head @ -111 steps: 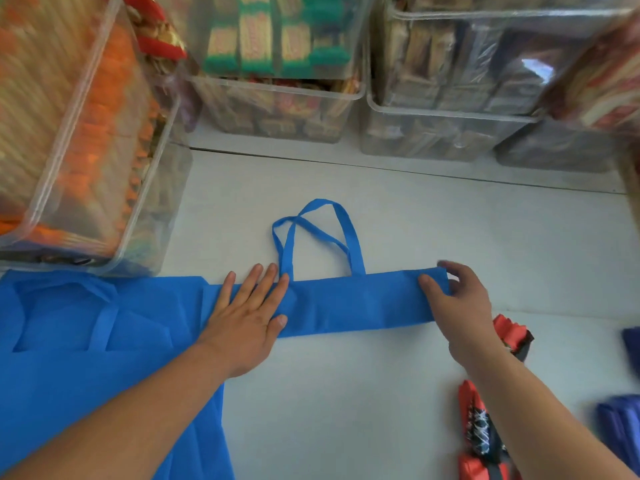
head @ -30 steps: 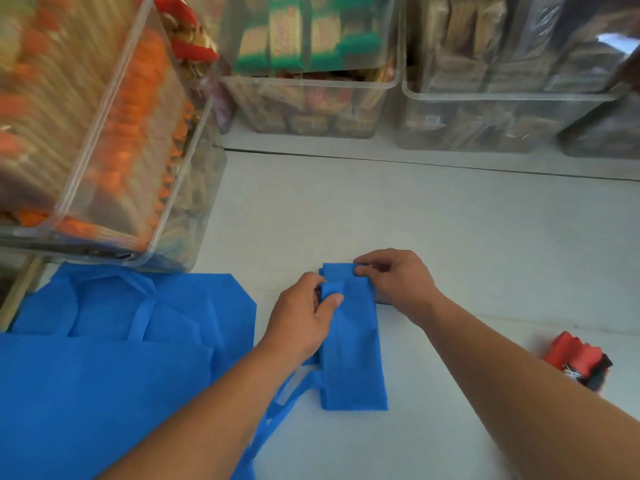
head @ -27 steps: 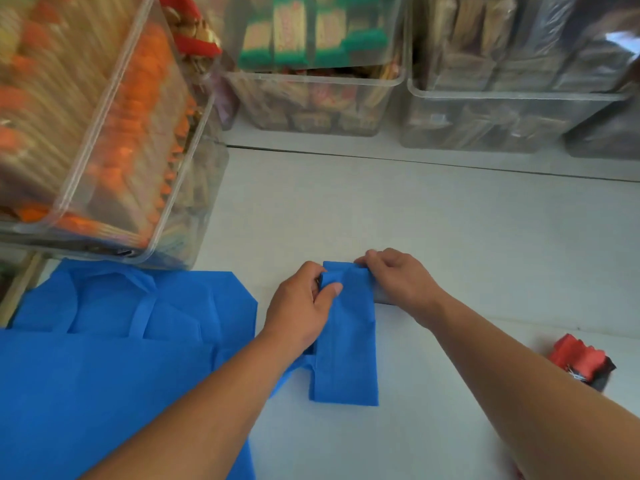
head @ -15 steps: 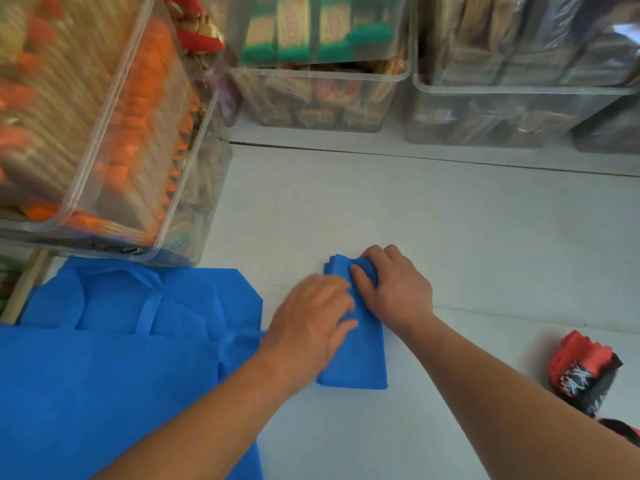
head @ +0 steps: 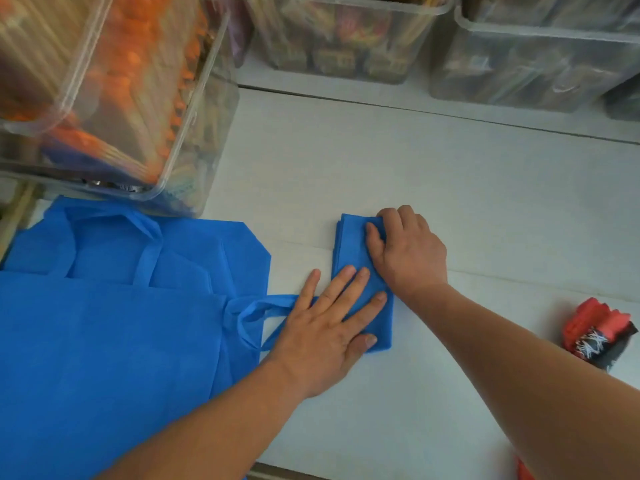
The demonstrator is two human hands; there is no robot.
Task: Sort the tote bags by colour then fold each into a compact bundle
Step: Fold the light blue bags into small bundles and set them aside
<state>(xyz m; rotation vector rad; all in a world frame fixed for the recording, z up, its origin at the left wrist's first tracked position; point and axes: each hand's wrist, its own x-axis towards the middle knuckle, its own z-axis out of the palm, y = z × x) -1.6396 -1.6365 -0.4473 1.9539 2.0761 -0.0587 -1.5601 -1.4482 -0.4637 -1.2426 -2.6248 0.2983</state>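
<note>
The left hand (head: 329, 327) presses flat, fingers straight, on the folded blue bag (head: 349, 247) on the white table (head: 450, 188), while the right hand (head: 408, 251) curls fingers and thumb round its far corner.

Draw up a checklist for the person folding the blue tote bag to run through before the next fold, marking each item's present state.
1. Left hand flat on the folded blue bag: ok.
2. Right hand holds its far end: ok.
3. Handles tucked inside: not ok, they trail left onto the flat blue bags.
4. Layers square underneath: cannot tell.
5. Red bundle kept apart from the blue: ok.
</note>
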